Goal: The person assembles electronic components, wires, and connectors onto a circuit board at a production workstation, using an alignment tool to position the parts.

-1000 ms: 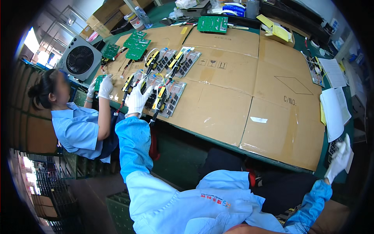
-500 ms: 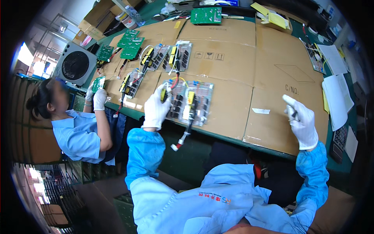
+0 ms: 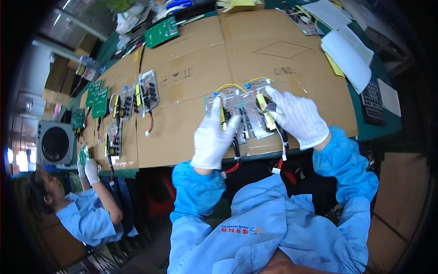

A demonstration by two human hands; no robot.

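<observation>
Two circuit boards lie side by side in front of me, each with a yellow-wrapped part, dark components and a cable hanging over the table's front edge. My left hand (image 3: 212, 137), in a white glove, grips the left circuit board (image 3: 236, 102) near its yellow part, thumb and forefinger on either side. Over the right circuit board (image 3: 262, 130) is my gloved right hand (image 3: 301, 116), its fingers bent together at the board's yellow part. A small dark item (image 3: 271, 107) shows at those fingertips; whether it is held or belongs to the board I cannot tell.
Cardboard (image 3: 182, 109) covers the green table. More wired boards (image 3: 147, 91) and green boards (image 3: 99, 105) lie at the left, where a person (image 3: 93, 210) holds a green board. Another green board (image 3: 162, 32) lies far back. Papers (image 3: 349, 59) and a calculator (image 3: 372, 102) are at the right.
My view has turned right. The two boards have shifted right along the cardboard with my left hand. My right hand has come in from the right onto the right board.
</observation>
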